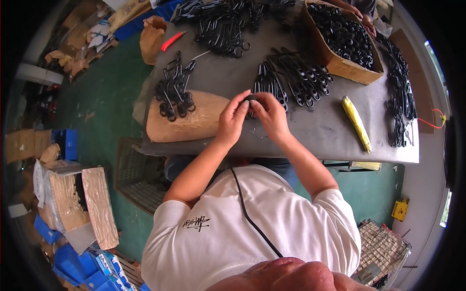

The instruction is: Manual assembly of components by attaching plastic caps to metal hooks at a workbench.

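My left hand and my right hand meet over the table near its front edge. Their fingertips pinch a small dark part, mostly hidden by the fingers, so its kind is unclear. Just beyond my right hand lies a row of black rods with looped ends. Another fanned bundle of such rods is to its right. Left of my hands, a worn brown board lies flat, with a small heap of black looped parts across its left end.
A cardboard box full of black ring-shaped pieces stands at the far right; another person's hand is beside it. More black hooked rods pile up at the back. A yellow wrapped stick and red-handled tool lie on the table.
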`<state>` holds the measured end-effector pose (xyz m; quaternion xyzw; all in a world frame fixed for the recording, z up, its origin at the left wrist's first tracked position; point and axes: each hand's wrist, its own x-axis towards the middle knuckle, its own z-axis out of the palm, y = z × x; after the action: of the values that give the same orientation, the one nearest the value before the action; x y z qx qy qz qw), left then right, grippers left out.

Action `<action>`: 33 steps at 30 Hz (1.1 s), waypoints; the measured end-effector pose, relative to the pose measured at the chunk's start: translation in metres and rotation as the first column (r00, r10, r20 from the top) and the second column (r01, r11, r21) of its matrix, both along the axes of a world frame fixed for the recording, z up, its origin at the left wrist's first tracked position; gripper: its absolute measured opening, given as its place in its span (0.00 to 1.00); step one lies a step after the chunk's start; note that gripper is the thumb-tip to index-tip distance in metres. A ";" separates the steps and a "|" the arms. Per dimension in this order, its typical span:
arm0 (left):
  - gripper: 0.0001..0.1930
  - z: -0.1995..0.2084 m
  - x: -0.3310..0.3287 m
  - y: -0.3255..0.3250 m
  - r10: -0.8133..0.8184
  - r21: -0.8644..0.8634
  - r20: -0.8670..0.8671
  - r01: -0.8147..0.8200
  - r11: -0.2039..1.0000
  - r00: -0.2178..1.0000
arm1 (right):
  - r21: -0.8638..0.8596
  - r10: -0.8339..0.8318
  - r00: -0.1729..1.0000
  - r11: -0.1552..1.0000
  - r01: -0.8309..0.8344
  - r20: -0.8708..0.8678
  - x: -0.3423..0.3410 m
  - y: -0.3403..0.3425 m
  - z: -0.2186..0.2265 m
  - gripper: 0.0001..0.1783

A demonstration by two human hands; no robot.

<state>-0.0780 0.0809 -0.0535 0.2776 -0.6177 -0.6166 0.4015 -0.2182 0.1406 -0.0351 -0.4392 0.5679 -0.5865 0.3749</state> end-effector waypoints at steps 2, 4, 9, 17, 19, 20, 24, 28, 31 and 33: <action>0.17 -0.008 0.010 -0.002 0.065 0.130 -0.124 -0.049 0.990 0.990 | -0.085 0.065 0.994 0.994 -0.072 -0.083 0.009 0.001 -0.007 0.15; 0.17 -0.013 0.022 -0.004 0.097 0.183 -0.179 -0.064 0.981 0.979 | -0.156 -0.073 0.866 0.988 -0.006 -0.494 0.004 0.000 -0.007 0.16; 0.17 -0.006 0.046 -0.018 0.157 0.508 -0.385 0.067 0.859 0.910 | -0.165 -0.222 0.190 0.947 0.277 -0.956 -0.026 -0.015 -0.025 0.29; 0.14 -0.008 0.063 -0.032 0.149 0.678 -0.486 0.264 0.686 0.861 | -0.026 -0.230 0.622 0.947 0.319 -0.749 -0.032 -0.028 -0.022 0.28; 0.12 -0.010 0.066 -0.033 0.141 0.675 -0.493 0.275 0.685 0.858 | -0.012 -0.327 0.842 0.934 0.357 -0.430 -0.024 -0.022 -0.005 0.27; 0.11 -0.011 0.068 -0.032 0.130 0.665 -0.507 0.291 0.687 0.852 | 0.046 -0.276 0.907 0.951 0.306 -0.318 -0.024 -0.020 -0.003 0.27; 0.08 -0.006 0.067 -0.028 0.074 0.616 -0.526 0.319 0.720 0.847 | 0.069 -0.120 0.990 0.990 0.125 -0.073 -0.014 -0.020 0.001 0.26; 0.06 0.006 0.062 -0.022 0.102 0.645 -0.487 0.278 0.712 0.868 | 0.107 -0.087 0.988 0.989 0.101 -0.131 -0.002 -0.023 0.002 0.27; 0.06 0.014 0.062 -0.018 0.072 0.637 -0.485 0.296 0.712 0.871 | 0.123 -0.059 0.988 0.989 0.077 -0.144 0.000 -0.025 0.000 0.27; 0.07 0.016 0.061 -0.016 0.043 0.623 -0.486 0.312 0.717 0.873 | 0.134 -0.067 0.987 0.987 0.087 -0.145 -0.001 -0.023 0.005 0.27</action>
<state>-0.0169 0.0647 -0.0371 0.2017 -0.2496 -0.8763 0.3593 -0.2191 0.1173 -0.0300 -0.4295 0.6491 -0.5272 0.3410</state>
